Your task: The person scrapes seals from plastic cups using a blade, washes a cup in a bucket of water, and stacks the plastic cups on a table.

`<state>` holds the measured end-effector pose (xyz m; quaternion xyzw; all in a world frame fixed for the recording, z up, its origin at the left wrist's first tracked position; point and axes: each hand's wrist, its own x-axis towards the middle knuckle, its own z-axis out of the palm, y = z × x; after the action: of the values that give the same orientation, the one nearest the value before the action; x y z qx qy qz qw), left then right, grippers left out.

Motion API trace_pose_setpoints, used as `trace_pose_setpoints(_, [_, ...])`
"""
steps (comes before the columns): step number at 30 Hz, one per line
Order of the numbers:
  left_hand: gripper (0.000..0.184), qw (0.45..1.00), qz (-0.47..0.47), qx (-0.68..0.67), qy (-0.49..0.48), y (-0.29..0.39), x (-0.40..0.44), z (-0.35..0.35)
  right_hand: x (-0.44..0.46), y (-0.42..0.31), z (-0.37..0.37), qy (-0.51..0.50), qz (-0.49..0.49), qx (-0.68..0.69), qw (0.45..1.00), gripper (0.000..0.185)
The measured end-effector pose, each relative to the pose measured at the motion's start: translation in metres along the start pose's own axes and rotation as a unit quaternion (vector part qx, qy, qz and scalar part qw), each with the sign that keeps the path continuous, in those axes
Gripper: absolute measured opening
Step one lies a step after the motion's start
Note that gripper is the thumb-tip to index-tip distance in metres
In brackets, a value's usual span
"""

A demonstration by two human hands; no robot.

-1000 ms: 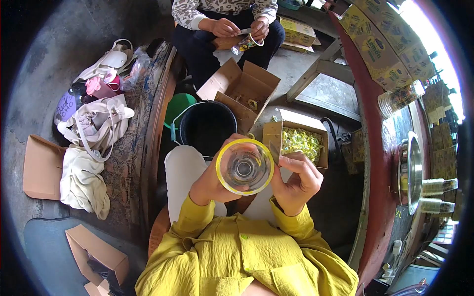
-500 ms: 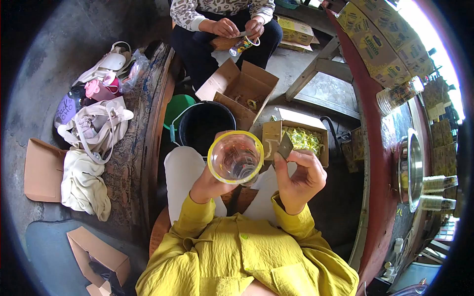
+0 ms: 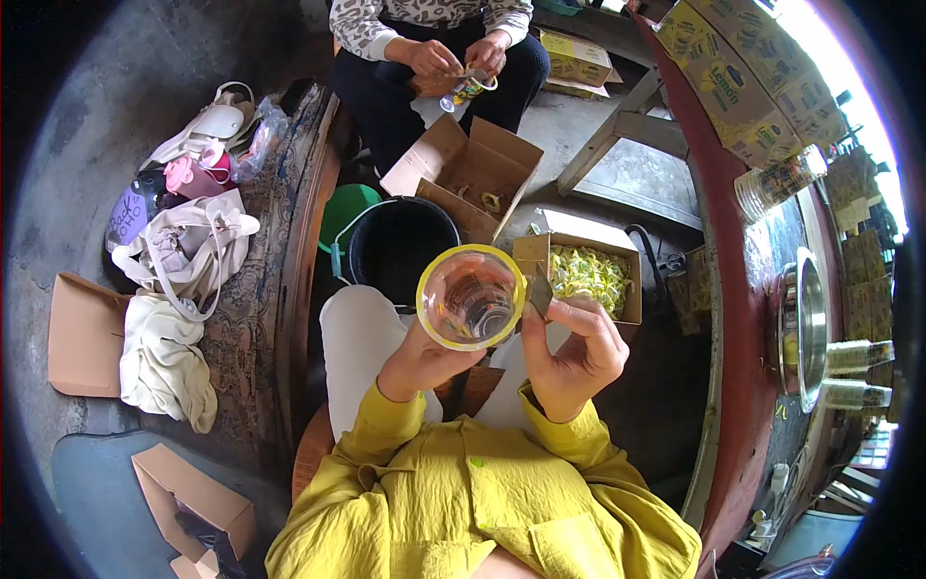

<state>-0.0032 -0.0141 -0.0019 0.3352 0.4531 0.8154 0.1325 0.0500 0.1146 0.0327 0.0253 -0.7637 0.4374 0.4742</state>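
A clear plastic cup [image 3: 473, 294] with a yellow rim is tilted so that its mouth faces up toward me. My left hand [image 3: 426, 362] is wrapped round the cup from below, its fingers partly hidden behind the wall. Between thumb and fingers, my right hand [image 3: 579, 355] pinches a small flat grey metal blade [image 3: 541, 290]. That blade stands at the right side of the cup's yellow rim; whether it touches I cannot tell. Beyond the right hand, a cardboard box [image 3: 627, 301] holds many thin yellow-green strips [image 3: 586, 273].
Ahead sit a black bucket [image 3: 365, 253], a green bucket [image 3: 347, 207] and an open carton [image 3: 506, 154]. Opposite, a person's hands [image 3: 463, 60] work on another cup [image 3: 465, 93]. Bags [image 3: 198, 246] lie left; a metal basin [image 3: 810, 328] and stacked cups [image 3: 781, 183] stand right.
My right hand has moved left with the blade, up to the cup's rim. The cup has shifted slightly right and down. The other person's hands have moved slightly on their cup.
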Motion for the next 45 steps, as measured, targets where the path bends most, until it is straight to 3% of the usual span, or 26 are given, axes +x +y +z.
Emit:
trace_pose_setpoints(2, [0.068, 1.000, -0.006, 0.013, 0.005, 0.000, -0.003, 0.002, 0.000, 0.000, 0.000, -0.001, -0.002, 0.003, 1.000, 0.019])
trace_pose_setpoints(5, [0.076, 0.995, -0.086, 0.030, 0.041, -0.003, -0.012, 0.002, 0.000, -0.002, 0.000, -0.004, 0.002, 0.003, 1.000, 0.019])
trace_pose_setpoints(8, [0.073, 0.997, -0.022, 0.067, -0.004, -0.002, -0.006, -0.001, -0.001, -0.003, -0.001, -0.008, 0.007, 0.002, 1.000, 0.019])
trace_pose_setpoints(14, [0.068, 0.992, 0.001, 0.123, -0.040, -0.002, -0.002, -0.002, 0.000, -0.003, 0.000, 0.010, 0.003, -0.009, 1.000, 0.019])
trace_pose_setpoints(20, [0.068, 0.991, -0.035, 0.111, -0.070, 0.003, 0.000, -0.001, 0.002, -0.003, -0.002, 0.011, 0.009, -0.020, 1.000, 0.019])
trace_pose_setpoints(23, [0.070, 0.995, -0.086, 0.045, -0.038, 0.005, -0.002, 0.002, 0.000, 0.000, -0.002, 0.020, 0.007, -0.009, 1.000, 0.019])
trace_pose_setpoints(29, [0.067, 0.999, -0.032, -0.001, -0.044, -0.006, -0.002, 0.002, 0.004, -0.001, -0.002, 0.038, 0.019, 0.001, 0.999, 0.020])
trace_pose_setpoints(35, [0.065, 0.997, -0.041, -0.065, -0.017, -0.004, 0.000, 0.005, 0.002, -0.003, -0.006, 0.026, 0.007, -0.007, 1.000, 0.021])
trace_pose_setpoints(45, [0.065, 0.998, -0.041, -0.051, -0.001, -0.005, 0.000, 0.005, -0.001, -0.005, -0.005, 0.026, -0.008, -0.008, 1.000, 0.020])
